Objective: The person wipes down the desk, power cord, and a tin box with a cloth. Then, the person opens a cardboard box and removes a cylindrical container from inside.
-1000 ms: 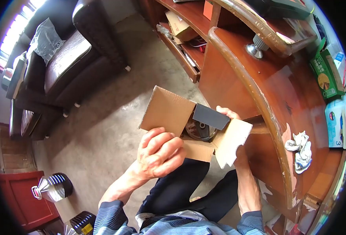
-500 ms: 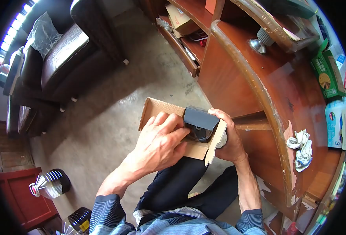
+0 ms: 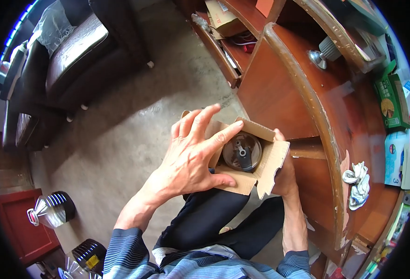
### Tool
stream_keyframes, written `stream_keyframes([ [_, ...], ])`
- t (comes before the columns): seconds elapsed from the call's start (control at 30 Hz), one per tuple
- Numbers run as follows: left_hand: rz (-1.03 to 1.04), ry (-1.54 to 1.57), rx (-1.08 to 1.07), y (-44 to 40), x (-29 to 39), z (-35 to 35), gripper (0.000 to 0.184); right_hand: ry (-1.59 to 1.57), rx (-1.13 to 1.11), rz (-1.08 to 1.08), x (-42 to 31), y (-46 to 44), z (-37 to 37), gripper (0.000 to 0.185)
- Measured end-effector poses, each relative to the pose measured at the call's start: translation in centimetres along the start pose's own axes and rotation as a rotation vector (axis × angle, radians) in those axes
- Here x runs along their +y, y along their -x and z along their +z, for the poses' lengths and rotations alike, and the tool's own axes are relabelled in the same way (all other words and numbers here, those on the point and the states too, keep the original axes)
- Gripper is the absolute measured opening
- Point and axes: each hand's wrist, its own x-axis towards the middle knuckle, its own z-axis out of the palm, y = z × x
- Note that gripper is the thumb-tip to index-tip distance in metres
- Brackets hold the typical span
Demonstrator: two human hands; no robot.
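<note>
A small open cardboard box [image 3: 276, 157] is held above my lap, its flaps folded outward. Inside sits a round, clear-walled object [image 3: 259, 149] with a dark arm-like part [image 3: 246, 161] across its middle; its kind I cannot make out. My right hand [image 3: 286, 174] grips the box from the right, its fingers mostly hidden behind the cardboard. On the other side my left hand [image 3: 191, 156] is open with fingers spread. Its index fingertip lies at the upper flap and its thumb at the lower flap.
A curved wooden counter [image 3: 307, 102] stands close on my right, with a crumpled white glove [image 3: 357, 185] and a green box [image 3: 392, 102] on it. A dark sofa [image 3: 75, 56] is at upper left. Large clear plastic bottles [image 3: 51, 210] stand at lower left.
The dark flap over the box's opening has gone from view, baring the round object inside. My left hand's fingers have spread from a curl, and the box has tilted towards me.
</note>
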Motion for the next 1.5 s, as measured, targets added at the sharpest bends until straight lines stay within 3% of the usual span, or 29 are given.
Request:
stream_keyframes([
  [0.07,0.02,-0.009,0.039,-0.2,-0.6,0.6,0.111,-0.028,-0.026,0.002,0.6,0.3,-0.4,0.117],
  [0.17,0.037,0.112,-0.024,-0.7,-1.4,1.2,0.12,0.131,-0.046,-0.181,-1.1,-0.8,-1.4,0.113],
  [0.33,0.124,0.312,-0.057,-1.1,-2.2,1.7,0.129,0.105,-0.006,-0.151,-1.1,-0.6,-1.4,0.103],
  [0.53,0.151,0.381,-0.055,-1.5,-2.9,2.0,0.114,0.045,0.004,-0.086,-0.6,-0.4,-1.1,0.104],
  [0.6,0.168,0.359,-0.056,-1.8,-3.2,1.8,0.111,-0.115,-0.031,0.079,-0.5,-0.4,-1.1,0.103],
  [0.73,0.02,0.14,-0.246,-3.2,-3.1,-0.5,0.102,-0.228,-0.076,0.144,0.2,-1.2,-1.0,0.101],
  [0.83,0.071,0.144,-0.194,-4.4,-3.3,-2.0,0.101,-0.276,-0.113,0.081,-0.3,-3.0,-1.2,0.101],
  [0.93,-0.086,0.351,-0.368,-6.2,-2.0,-4.9,0.1,-0.4,-0.096,0.075,-2.0,-4.8,-1.3,0.103],
  [1.03,-0.11,0.517,-0.282,-6.9,-0.8,-6.4,0.094,-0.451,-0.088,0.148,-3.9,-6.2,-1.6,0.103],
  [1.13,-0.204,0.49,-0.193,-7.2,0.3,-7.9,0.09,-0.495,-0.101,0.233,-5.6,-7.3,-2.1,0.103],
  [1.17,-0.31,0.502,-0.189,-7.4,1.4,-9.0,0.084,-0.475,-0.167,0.267,-6.4,-7.8,-2.6,0.105],
  [1.3,-0.422,0.465,-0.052,-6.9,3.5,-10.2,0.074,-0.46,-0.326,0.354,-11.2,-10.6,-5.3,0.115],
  [1.37,-0.49,0.466,-0.08,-7.0,4.9,-11.4,0.074,-0.358,-0.344,0.362,-13.5,-11.3,-5.8,0.124],
  [1.5,-0.556,0.523,-0.031,-6.9,7.9,-13.8,0.074,-0.343,-0.308,0.397,-18.0,-11.7,-8.3,0.124],
])
